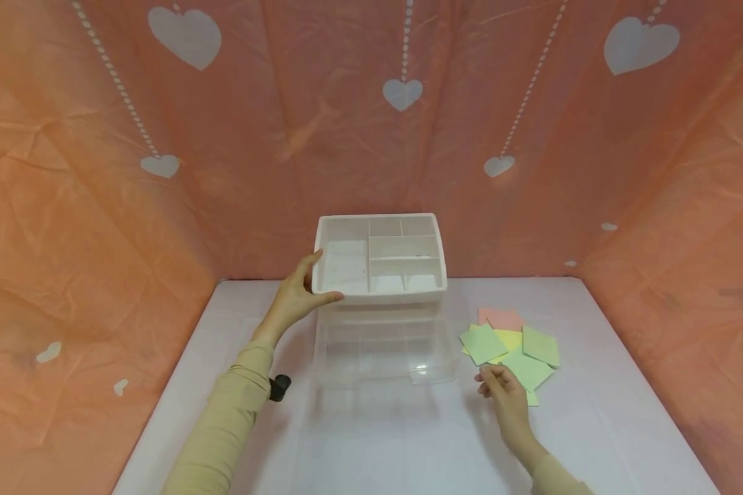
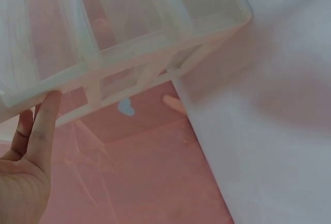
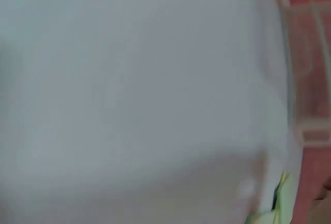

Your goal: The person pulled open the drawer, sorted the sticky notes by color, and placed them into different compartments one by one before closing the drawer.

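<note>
A white compartment tray [image 1: 343,265] forms the top of a desktop organizer. Below and in front of it shows a see-through plastic drawer [image 1: 384,350]. My left hand [image 1: 294,295] holds the tray's front left corner, thumb along the front edge and fingers on the left side. In the left wrist view, a finger presses the pale plastic rim [image 2: 31,97]. My right hand [image 1: 504,395] hovers by the near edge of a pile of paper notes [image 1: 526,368], fingers loosely curled, nothing visible in them. Only a sliver of that hand shows in the right wrist view.
The notes, in green, yellow and pink, lie spread to the right of the organizer on the white table [image 1: 371,447]. An orange-pink cloth [image 1: 371,151] with white hearts hangs behind and at both sides. A black wrist-worn device [image 1: 278,387] sticks out beside my left sleeve.
</note>
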`<state>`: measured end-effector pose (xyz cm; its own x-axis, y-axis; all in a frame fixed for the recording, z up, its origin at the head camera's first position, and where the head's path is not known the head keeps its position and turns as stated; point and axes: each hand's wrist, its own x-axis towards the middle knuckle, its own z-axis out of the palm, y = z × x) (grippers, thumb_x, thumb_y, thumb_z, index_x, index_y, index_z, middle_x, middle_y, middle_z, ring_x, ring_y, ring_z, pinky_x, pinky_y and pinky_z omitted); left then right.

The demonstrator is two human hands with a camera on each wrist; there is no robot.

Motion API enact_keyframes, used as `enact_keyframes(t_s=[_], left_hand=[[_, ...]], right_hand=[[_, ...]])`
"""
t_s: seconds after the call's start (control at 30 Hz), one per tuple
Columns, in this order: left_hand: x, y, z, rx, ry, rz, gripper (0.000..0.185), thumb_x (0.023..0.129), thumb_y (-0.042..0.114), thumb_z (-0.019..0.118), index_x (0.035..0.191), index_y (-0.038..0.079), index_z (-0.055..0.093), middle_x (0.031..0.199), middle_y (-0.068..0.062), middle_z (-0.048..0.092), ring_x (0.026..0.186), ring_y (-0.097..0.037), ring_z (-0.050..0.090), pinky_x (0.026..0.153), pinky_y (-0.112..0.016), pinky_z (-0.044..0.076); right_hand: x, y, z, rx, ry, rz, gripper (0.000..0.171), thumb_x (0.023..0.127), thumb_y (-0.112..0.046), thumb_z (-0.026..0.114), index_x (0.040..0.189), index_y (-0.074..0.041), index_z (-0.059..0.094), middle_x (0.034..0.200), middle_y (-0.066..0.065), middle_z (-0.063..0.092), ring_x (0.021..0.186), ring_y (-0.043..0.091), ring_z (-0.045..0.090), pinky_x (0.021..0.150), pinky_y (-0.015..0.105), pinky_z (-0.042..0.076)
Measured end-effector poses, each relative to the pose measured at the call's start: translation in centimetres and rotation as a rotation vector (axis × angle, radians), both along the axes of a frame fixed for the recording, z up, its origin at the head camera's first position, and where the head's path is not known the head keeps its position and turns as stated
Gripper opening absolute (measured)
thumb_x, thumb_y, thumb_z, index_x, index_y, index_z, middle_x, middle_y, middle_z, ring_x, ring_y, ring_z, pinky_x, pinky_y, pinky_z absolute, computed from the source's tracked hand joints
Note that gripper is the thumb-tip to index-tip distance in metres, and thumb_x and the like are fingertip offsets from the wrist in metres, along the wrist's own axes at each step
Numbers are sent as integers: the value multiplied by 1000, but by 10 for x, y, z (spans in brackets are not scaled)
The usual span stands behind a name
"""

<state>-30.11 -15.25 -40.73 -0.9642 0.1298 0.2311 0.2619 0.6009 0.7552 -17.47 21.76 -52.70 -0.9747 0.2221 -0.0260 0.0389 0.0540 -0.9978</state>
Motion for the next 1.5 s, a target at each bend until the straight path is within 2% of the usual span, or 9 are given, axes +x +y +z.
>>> enact_keyframes(t_s=[0.1, 0.2, 0.33, 0.43, 0.57, 0.77, 1.1, 1.33, 1.5], left_hand=[[0, -1, -3, 2, -17, 0, 98, 62, 54, 79, 144, 38, 28, 77, -4, 45, 69, -18, 45, 63, -30, 41], [0, -1, -4, 7, -30, -1, 97, 62, 56, 78, 144, 40, 27, 77, -4, 44, 69, -19, 44, 63, -31, 40], [1, -3, -4, 2, -39, -3, 97, 63, 57, 78, 144, 41, 26, 77, -4, 45, 69, -19, 44, 63, -31, 40], [0, -3, -3, -5, -42, -3, 96, 64, 58, 77, 144, 43, 25, 78, -4, 45, 69, -19, 44, 63, -31, 40], [-1, -1, -1, -1, -42, -4, 97, 63, 58, 77, 144, 42, 25, 78, -5, 47, 70, -19, 44, 63, -31, 40], [-1, 1, -1, 7, -33, -5, 98, 63, 53, 79, 145, 38, 27, 79, -5, 53, 70, -17, 48, 64, -29, 42], [0, -3, -2, 0, -34, 9, 98, 64, 52, 79, 145, 39, 26, 77, -3, 46, 68, -17, 44, 63, -29, 40], [0, -3, -3, 7, -41, 3, 96, 64, 53, 79, 144, 40, 27, 77, -5, 46, 69, -18, 43, 63, -30, 40], [1, -1, 0, 3, -42, 2, 97, 65, 53, 79, 145, 40, 26, 78, -4, 47, 70, -18, 44, 64, -30, 40]], right_hand=[[-19, 21, -10, 153, -56, -18, 33, 95, -30, 54, 111, -2, 54, 87, -13, 58, 77, 1, 55, 72, 16, 47], [-38, 38, -17, 295, -88, -27, 36, 95, -32, 52, 119, -4, 52, 98, -3, 58, 84, 2, 55, 73, 16, 46], [-56, 53, -22, 416, -131, -17, 41, 97, -27, 49, 128, 0, 45, 120, 16, 52, 103, 19, 54, 78, 20, 43], [-64, 58, -23, 465, -167, 6, 49, 95, -24, 51, 133, 5, 37, 127, 24, 44, 111, 33, 49, 81, 28, 42], [-71, 58, -26, 558, -175, 7, 61, 90, -25, 60, 133, 12, 37, 125, 30, 41, 105, 37, 46, 84, 39, 40], [-73, 53, -33, 713, -162, 9, 73, 83, -28, 68, 132, 17, 38, 127, 37, 34, 116, 46, 35, 100, 54, 31], [-76, 46, -37, 666, -136, -66, 59, 80, -18, 68, 121, 16, 41, 115, 33, 40, 107, 43, 37, 92, 53, 33], [-73, 50, -37, 612, -118, -122, 38, 88, -13, 59, 119, 7, 48, 114, 31, 54, 99, 39, 53, 82, 47, 42], [-69, 56, -32, 549, -75, -210, 28, 89, -15, 61, 111, 1, 60, 105, 25, 62, 91, 27, 59, 75, 30, 43]])
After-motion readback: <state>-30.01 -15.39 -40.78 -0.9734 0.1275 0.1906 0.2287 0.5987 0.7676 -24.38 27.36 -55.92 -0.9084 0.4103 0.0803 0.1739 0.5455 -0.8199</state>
